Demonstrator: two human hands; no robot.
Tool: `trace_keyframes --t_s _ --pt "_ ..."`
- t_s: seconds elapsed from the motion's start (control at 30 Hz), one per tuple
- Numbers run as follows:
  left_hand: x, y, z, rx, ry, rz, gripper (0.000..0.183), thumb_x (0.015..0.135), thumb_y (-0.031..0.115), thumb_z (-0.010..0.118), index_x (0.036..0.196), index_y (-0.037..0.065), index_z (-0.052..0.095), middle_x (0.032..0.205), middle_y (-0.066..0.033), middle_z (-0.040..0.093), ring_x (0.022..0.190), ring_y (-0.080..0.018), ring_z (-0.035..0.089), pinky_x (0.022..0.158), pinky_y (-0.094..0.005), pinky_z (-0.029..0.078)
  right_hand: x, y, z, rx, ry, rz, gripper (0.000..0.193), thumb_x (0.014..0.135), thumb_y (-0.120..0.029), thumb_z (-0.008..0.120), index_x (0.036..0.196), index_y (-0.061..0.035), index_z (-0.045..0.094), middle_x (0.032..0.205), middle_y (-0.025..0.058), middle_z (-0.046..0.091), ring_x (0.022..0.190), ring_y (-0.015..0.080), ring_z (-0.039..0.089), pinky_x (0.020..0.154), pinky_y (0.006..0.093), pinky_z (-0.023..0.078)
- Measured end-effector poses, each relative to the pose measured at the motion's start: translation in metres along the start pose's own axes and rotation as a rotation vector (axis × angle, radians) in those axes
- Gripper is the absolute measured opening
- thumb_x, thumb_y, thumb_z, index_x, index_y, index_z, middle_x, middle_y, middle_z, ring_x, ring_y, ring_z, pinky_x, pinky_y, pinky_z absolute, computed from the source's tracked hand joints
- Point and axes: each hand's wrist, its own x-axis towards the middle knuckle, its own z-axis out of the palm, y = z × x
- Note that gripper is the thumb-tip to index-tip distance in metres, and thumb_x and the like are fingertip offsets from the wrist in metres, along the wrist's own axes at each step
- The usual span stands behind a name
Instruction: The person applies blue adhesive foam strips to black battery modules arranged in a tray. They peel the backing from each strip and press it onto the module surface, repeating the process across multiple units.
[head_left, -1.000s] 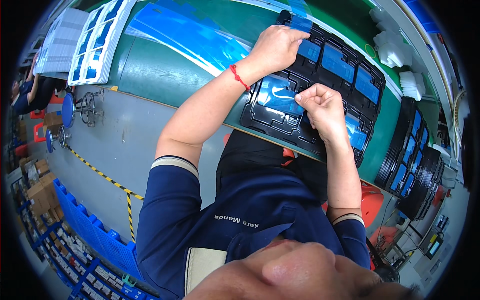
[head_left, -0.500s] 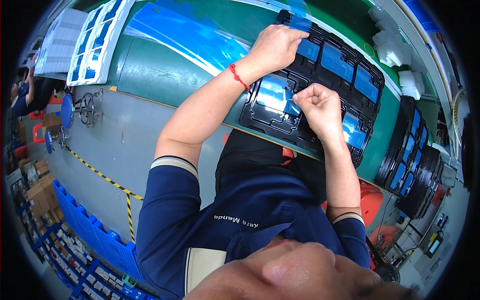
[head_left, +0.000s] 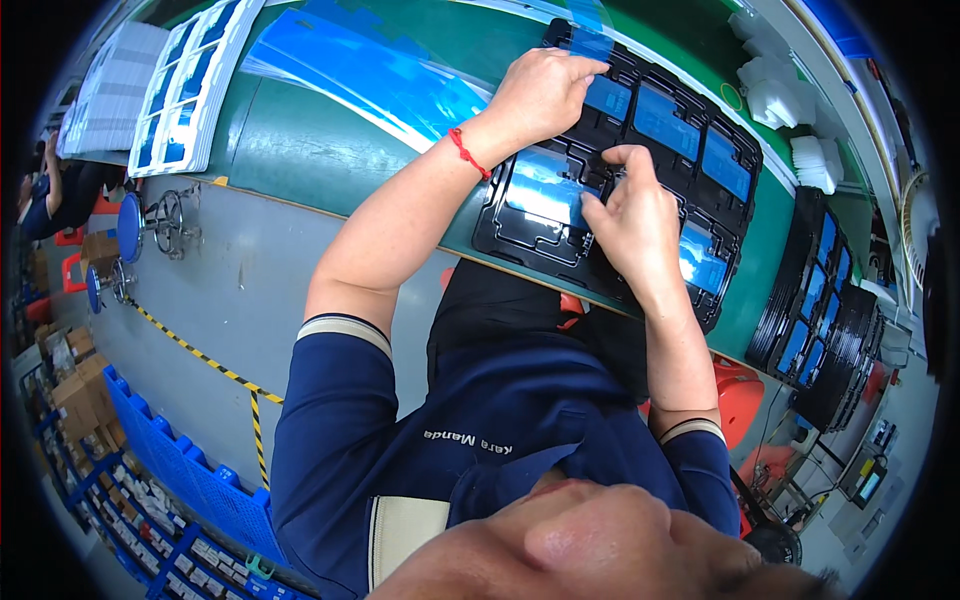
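Observation:
A black moulded tray (head_left: 622, 190) lies on the green table before me, with flat blue-faced pieces in its compartments. My left hand (head_left: 540, 95) is over the tray's far left part, its fingers closed at a strip of translucent blue film (head_left: 592, 42) that reaches past the tray's far edge. Nearer to me, my right hand (head_left: 640, 218) is above the near row. Its thumb and forefinger are apart, the thumb close to the right end of a shiny blue piece (head_left: 545, 185). No object shows between those fingers.
Blue film sheets (head_left: 350, 75) lie left of the tray. White trays with blue pieces (head_left: 185, 110) stand at the far left. Stacked black trays (head_left: 812, 300) are on the right, and white foam-like pieces (head_left: 775, 90) beyond. A red stool (head_left: 735, 400) is by my right elbow.
My right thumb and forefinger have parted from a pinch, and the forefinger has lifted away from the blue piece. My left hand stays nearly in place at the film.

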Motion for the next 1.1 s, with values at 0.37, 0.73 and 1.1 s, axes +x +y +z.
trace_keyframes --t_s 0.37,0.73,1.1 --pt "0.001 0.001 -0.002 -0.020 -0.004 0.008 0.020 0.086 0.009 0.057 0.102 0.006 0.069 0.083 -0.0173 0.067 0.079 -0.0334 0.063 0.074 -0.0405 0.050 -0.016 0.068 -0.056 0.047 0.276 0.195 0.015 0.080 -0.010 0.070 0.090 -0.0002 0.065 0.062 0.0048 0.062 0.053 0.0087 0.055 0.053 0.0244 0.046" --pt "0.001 0.003 -0.001 0.048 -0.001 0.025 0.022 0.086 0.009 0.057 0.104 0.007 0.069 0.077 -0.0161 0.065 0.077 -0.0325 0.062 0.074 -0.0397 0.049 -0.022 0.121 -0.068 -0.391 0.424 0.316 0.045 0.078 -0.030 0.071 0.109 0.0011 0.065 0.099 0.0206 0.064 0.092 0.0349 0.063 0.081 0.0423 0.049" --pt "0.003 0.004 -0.004 0.026 -0.046 -0.011 0.021 0.086 0.009 0.057 0.102 0.007 0.069 0.085 -0.0168 0.067 0.081 -0.0344 0.063 0.076 -0.0401 0.049 -0.019 0.158 -0.079 -0.062 0.355 0.532 0.053 0.076 -0.041 0.073 0.104 0.0044 0.067 0.087 0.0197 0.069 0.084 0.0293 0.068 0.077 0.0361 0.052"
